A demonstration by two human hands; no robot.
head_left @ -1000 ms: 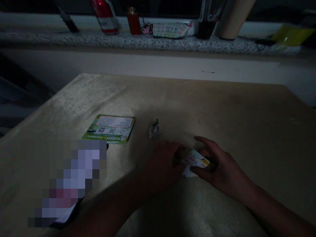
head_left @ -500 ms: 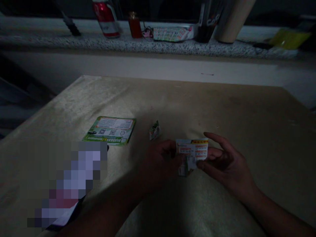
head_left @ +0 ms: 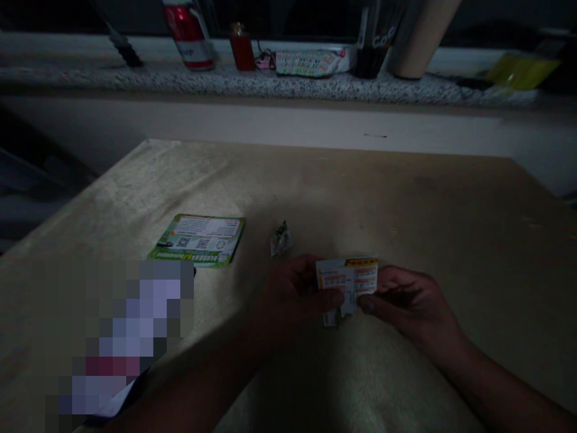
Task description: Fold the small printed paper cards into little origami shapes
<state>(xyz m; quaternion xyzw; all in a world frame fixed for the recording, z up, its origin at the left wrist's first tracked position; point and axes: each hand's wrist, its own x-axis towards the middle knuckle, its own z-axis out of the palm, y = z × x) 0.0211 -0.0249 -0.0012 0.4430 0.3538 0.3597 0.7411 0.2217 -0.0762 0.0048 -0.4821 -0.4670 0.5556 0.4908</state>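
Both of my hands hold a small white leaflet with orange print (head_left: 347, 278) just above the beige table (head_left: 406, 204). My left hand (head_left: 293, 294) pinches its left edge, fingers closed. On the other edge, my right hand (head_left: 408, 304) grips with thumb and curled fingers. A tiny folded scrap of paper (head_left: 280, 239) lies on the table just beyond my left hand. Farther left a green and white card (head_left: 198, 240) lies flat.
A blurred-out object (head_left: 121, 337) sits at the near left of the table. Behind the table runs a speckled stone ledge (head_left: 288, 84) carrying a red can (head_left: 188, 33), a small red bottle (head_left: 241, 47), a printed packet (head_left: 311, 61), a beige cylinder (head_left: 417, 39) and a yellow item (head_left: 518, 71).
The leaflet came up off the table and now stands facing me, held by both hands. My right hand's outstretched fingers have curled in around its edge.
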